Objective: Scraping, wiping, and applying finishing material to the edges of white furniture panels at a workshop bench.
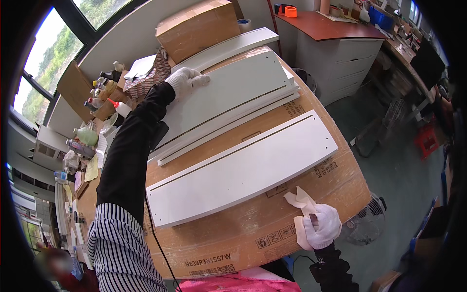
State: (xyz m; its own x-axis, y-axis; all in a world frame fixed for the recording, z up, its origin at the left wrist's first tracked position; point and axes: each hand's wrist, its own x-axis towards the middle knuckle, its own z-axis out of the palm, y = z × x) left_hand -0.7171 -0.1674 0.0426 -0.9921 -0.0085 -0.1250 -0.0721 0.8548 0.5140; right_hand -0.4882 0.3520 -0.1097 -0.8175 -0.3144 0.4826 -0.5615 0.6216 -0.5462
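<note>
Both my hands wear white gloves. My left hand (187, 80) reaches far out and rests flat on the top white panel (238, 90) of a stack of long grooved boards. A separate white grooved panel (243, 168) lies nearer to me on a flattened cardboard sheet (243, 233). My right hand (321, 225) is closed around a crumpled whitish cloth (301, 204) and a small dark object, just off the near panel's lower right edge.
A cardboard box (197, 27) stands at the far end. Bottles (104, 90) and a woven basket (148, 82) crowd the left side by the window. A white cabinet with a brown top (335, 34) stands at right; a fan (369, 221) sits on the floor.
</note>
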